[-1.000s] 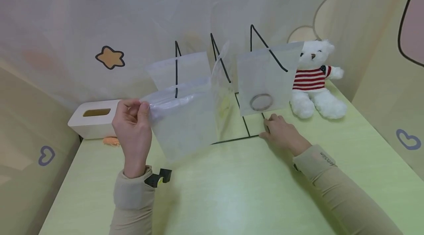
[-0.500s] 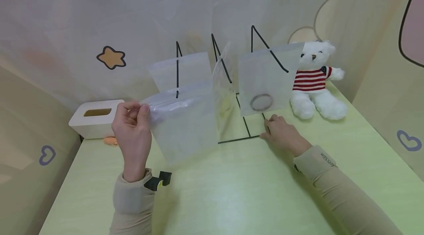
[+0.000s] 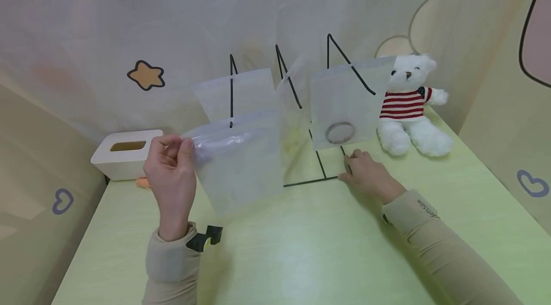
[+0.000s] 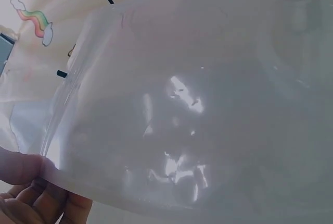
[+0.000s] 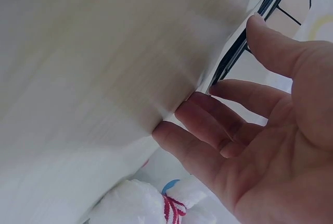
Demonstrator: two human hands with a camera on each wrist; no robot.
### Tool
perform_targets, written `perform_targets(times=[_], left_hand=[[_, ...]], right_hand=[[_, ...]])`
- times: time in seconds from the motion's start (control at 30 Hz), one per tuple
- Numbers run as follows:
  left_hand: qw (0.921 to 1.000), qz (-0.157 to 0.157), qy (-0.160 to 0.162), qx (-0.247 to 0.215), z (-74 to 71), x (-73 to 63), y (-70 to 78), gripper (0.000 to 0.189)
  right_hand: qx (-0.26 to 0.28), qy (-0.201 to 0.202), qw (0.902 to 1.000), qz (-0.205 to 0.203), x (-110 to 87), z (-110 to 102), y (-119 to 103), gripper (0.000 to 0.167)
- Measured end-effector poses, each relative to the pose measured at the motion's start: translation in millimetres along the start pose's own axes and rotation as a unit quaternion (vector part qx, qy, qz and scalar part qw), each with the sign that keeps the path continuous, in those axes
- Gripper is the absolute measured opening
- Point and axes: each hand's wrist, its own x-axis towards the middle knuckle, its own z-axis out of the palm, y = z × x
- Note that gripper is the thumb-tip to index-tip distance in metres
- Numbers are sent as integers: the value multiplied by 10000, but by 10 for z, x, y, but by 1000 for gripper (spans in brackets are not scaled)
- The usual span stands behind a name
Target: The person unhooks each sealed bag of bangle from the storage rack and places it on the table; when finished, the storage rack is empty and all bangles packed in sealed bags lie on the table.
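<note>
My left hand [image 3: 170,168] pinches the upper left corner of a translucent plastic bag [image 3: 243,164], pulled out leftward. The tip of a black prong shows at the bag's top edge. Another translucent bag [image 3: 247,86] hangs behind it on the same prong. My right hand [image 3: 368,173] grips the front right corner of the black wire rack [image 3: 305,182], thumb and fingertips at its base bar. From the other prongs hang a middle bag [image 3: 289,125] with something yellowish in it and a right bag [image 3: 344,94] showing a ring-shaped outline near its bottom.
A white teddy bear [image 3: 404,104] in a striped shirt sits right of the rack. At the left stand a white tissue box [image 3: 101,164] and a small orange item [image 3: 143,183], partly behind my left hand. A patterned curtain [image 3: 193,18] backs the light green table [image 3: 280,257].
The middle bag has swung slightly and spreads wider to view. My left hand has shifted a little lower with the bag corner. My right hand stays at the rack.
</note>
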Motion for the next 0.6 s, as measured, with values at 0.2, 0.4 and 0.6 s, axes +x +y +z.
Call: perform_targets(times=[0.2,0.4,0.6], left_hand=[[10000,44,-36,-9,-20,-11,8,19],[10000,65,-64,-38,-30,-26,25,20],[9999,57,-91,-93,-34,-37,45,19]], right_hand=[[35,-15,10000,0,2,1,5,50],[2,21,10000,-47,-1,7,7,50],[4,35,10000,-44,-1,6,-2,48]])
